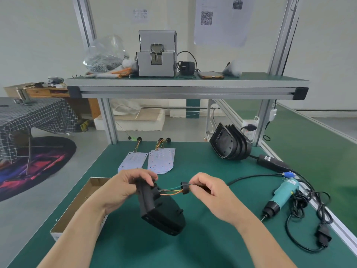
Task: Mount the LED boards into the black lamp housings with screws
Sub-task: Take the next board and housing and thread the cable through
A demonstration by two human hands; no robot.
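Hands, I am noting, are working above the green bench (pixel 212 248): left hand (pixel 127 187) is gripping a black lamp housing (pixel 162 213), right hand (pixel 208 192) is pinching its wires (pixel 170 192) beside the grommet (pixel 184 188). Beyond, LED boards (pixel 161 161) are lying flat, stacked housings (pixel 229 146) far right.

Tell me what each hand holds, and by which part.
The left hand grips the housing by its upper end. The right hand pinches its wires just past the grommet.
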